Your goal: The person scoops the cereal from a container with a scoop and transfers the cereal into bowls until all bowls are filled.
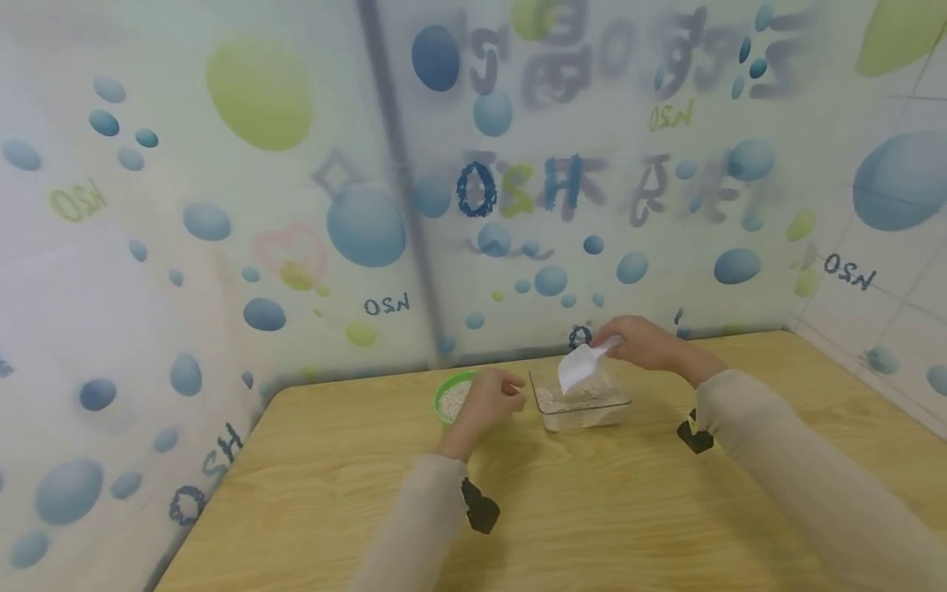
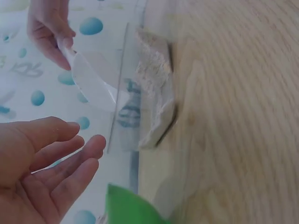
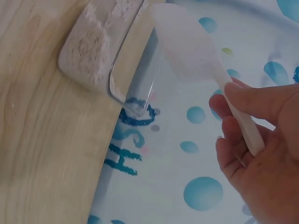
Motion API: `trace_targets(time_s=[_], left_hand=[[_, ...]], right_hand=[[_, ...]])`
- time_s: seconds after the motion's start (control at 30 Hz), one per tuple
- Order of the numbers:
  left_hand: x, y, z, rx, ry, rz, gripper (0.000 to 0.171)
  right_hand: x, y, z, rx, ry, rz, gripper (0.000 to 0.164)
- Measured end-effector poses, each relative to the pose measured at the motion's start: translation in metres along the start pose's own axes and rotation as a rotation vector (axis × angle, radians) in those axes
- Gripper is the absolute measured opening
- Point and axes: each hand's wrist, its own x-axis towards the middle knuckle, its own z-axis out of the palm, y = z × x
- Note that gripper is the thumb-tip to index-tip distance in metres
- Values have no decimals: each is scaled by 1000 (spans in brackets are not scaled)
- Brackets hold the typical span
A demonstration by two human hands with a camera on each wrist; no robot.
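My right hand point(image 1: 642, 341) grips a white plastic scoop point(image 1: 580, 367) by its handle. The scoop's blade points down over a clear rectangular container point(image 1: 584, 418), which holds a pale flaky material like oats point(image 3: 88, 56). In the right wrist view, thumb and fingers wrap the handle point(image 3: 245, 126). My left hand point(image 1: 490, 401) hovers between the container and a green bowl point(image 1: 441, 413) of similar pale flakes. Its fingers are loosely bent and hold nothing, as the left wrist view shows point(image 2: 51, 163). Whether the scoop carries any flakes is hard to tell.
Both vessels stand near the back edge of a wooden table point(image 1: 577, 510). Behind it hangs a pale sheet point(image 1: 355, 247) printed with blue and green dots. A dark band with a lump point(image 1: 481, 508) sits at each wrist.
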Motion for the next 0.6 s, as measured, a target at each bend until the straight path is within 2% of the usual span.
trace_targets(time_s=[0.1,0.3,0.6], left_hand=[[4,-1,11,-21,-10,-24,25],[11,-8,27,11,3,-5,23],[14,-6,36,9,27,-47,21]], right_hand=[[-1,0,-6,-54,-42,-21,19],[4,-4,-18,-183,-133,-45,18],[11,-12,-27,-228,-232,40,18]])
